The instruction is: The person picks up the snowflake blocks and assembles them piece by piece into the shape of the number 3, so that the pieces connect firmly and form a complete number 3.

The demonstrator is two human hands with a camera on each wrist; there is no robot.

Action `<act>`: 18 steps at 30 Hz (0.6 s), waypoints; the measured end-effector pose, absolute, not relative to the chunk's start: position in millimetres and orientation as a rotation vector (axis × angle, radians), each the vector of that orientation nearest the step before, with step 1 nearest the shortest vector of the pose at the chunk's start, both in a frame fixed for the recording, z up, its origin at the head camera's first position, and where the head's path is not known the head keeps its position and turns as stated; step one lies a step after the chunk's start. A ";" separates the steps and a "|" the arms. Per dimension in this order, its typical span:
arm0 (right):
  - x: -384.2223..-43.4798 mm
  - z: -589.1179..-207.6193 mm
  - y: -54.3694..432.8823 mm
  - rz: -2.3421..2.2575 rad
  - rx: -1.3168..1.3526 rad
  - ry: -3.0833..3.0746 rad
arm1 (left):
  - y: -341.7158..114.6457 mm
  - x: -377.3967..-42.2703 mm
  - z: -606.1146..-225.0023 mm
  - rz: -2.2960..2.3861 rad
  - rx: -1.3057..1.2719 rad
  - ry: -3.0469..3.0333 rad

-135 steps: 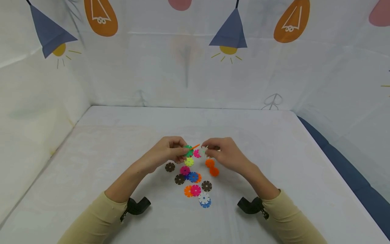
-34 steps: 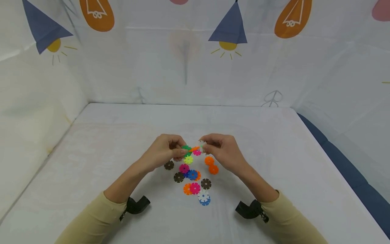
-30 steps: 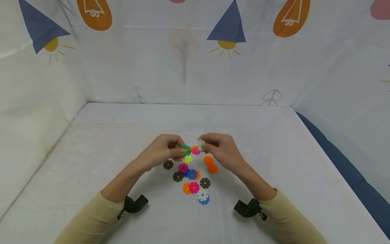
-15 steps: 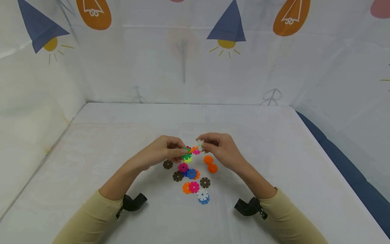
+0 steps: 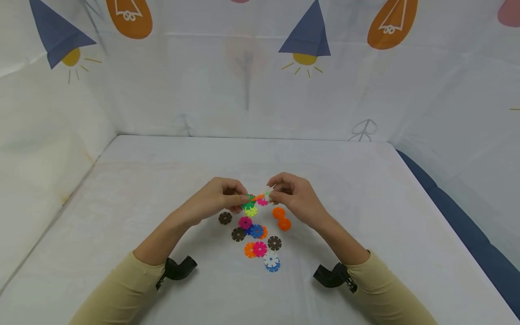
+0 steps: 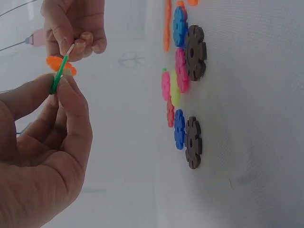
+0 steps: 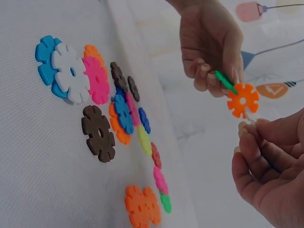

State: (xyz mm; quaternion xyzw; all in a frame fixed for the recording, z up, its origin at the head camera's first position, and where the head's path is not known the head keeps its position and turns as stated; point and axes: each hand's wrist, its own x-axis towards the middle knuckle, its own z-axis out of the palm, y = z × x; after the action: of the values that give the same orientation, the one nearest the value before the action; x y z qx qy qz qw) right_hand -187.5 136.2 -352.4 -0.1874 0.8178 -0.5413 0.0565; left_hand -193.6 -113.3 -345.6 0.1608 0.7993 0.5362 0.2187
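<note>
The left hand (image 5: 217, 200) pinches a flat green notched plastic disc (image 7: 224, 80), slotted into an orange disc (image 7: 242, 100) between both hands, whose far edge meets a white disc (image 5: 268, 193) pinched by the right hand (image 5: 295, 197), above loose flower-shaped discs (image 5: 256, 232) on the table (image 5: 365, 198).

Both hands raised, close together, w/ forearms angled inward from the lower corners. Left hand (image 5: 221, 198): thumb & forefinger pinched, other fingers curled under. Right hand (image 5: 293, 196): fingertips pinched too, knuckles up, wrist bent slightly. Fingertips of the two nearly meet.
</note>
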 end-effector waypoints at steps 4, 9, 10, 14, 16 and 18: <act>-188.3 -352.9 136.0 -1.657 -0.572 2.445 | -112.6 -193.6 -346.0 1.484 0.449 2.206; -189.1 -354.6 134.9 -1.629 -0.595 2.433 | -112.4 -193.5 -347.1 1.479 0.455 2.242; -189.1 -355.1 134.6 -1.622 -0.600 2.432 | -112.3 -193.6 -347.6 1.479 0.455 2.248; -187.6 -357.4 132.9 -1.610 -0.643 2.413 | -110.0 -193.3 -349.1 1.479 0.460 2.254; -186.3 -357.7 131.8 -1.599 -0.660 2.411 | -108.9 -193.0 -350.1 1.477 0.465 2.253; -184.8 -357.2 130.7 -1.591 -0.672 2.410 | -107.8 -192.7 -350.5 1.472 0.472 2.256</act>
State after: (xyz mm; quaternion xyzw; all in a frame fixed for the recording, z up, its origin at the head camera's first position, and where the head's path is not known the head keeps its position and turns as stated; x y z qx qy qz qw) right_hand -184.8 130.7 -357.2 -0.2258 0.8097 -0.5344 0.0882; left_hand -192.7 -107.8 -350.5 0.1691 0.8079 0.5272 0.2021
